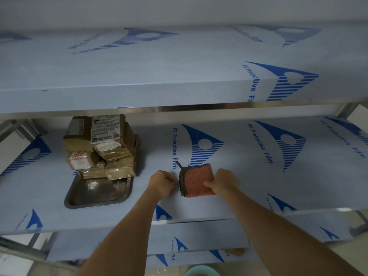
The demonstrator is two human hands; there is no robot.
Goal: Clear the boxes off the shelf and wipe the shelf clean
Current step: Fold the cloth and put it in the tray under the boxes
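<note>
On the middle shelf [249,176], boxes [103,148] stacked far left partly over a metal tray [95,194], right hand [223,181] pinching the near right edge of an orange cloth [197,181] lying flat, left hand [162,183] just beside it, fingers curled, grip holding nothing.
</note>
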